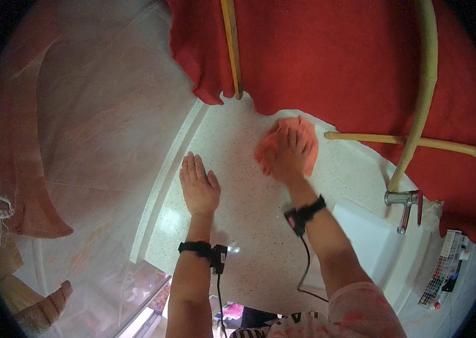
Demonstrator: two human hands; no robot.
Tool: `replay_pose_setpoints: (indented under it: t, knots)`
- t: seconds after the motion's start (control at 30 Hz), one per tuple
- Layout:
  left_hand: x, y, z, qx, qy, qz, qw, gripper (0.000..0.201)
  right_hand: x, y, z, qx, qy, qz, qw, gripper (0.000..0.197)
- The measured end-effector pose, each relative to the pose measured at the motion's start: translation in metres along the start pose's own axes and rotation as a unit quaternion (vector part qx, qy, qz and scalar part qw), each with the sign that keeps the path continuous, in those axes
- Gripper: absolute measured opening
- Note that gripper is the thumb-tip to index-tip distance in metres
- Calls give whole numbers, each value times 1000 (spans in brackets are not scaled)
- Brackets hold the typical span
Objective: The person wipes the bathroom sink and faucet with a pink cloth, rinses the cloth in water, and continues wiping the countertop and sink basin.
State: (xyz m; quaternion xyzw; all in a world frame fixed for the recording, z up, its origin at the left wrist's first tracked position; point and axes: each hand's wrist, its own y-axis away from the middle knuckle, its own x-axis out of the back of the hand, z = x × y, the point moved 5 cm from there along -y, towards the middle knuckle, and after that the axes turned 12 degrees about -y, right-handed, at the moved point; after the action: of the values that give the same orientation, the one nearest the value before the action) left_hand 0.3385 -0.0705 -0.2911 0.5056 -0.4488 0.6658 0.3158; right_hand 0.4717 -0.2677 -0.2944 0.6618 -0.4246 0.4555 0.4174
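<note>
On the white speckled countertop [238,163], my left hand [198,188] lies palm down and holds nothing. Its fingers are stretched out, with the thumb a little apart. Farther off and to the right, my right hand [291,158] presses on a crumpled orange cloth [305,127], gripping it against the counter. The cloth bunches around the fingers and shows between them; the palm side is hidden. Each wrist wears a black strap with a small device and a cable.
A white sink basin [367,239] and a metal faucet [404,198] are at the right. Red fabric [333,56] hangs along the counter's back edge, with bamboo poles [426,96] beside it. A white wire rack [443,267] stands right of the sink; marbled wall [103,112] borders the left.
</note>
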Motion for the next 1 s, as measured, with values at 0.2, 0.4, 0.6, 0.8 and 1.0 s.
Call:
replay_pose_setpoints:
  t: [0.2,0.4,0.6,0.8,1.0]
  knots:
    - [-6,0,1,10,-14,-29,999,52,-31,18,22,-2,-27,139,990,87]
    - [-4,6,-14,18,-20,-36,999,53,-30,72,1,24,-42,-3,999,87]
    - [-5,2,-1,6,-15,-17,1000,53,6,0,-32,33,-357,40,933,79]
    - [-7,3,-11,15,-16,-37,999,52,-25,79,-73,337,-183,51,922,74]
    - [-3,0,-1,12,-6,-27,1000,52,-7,17,3,177,-70,153,970,65]
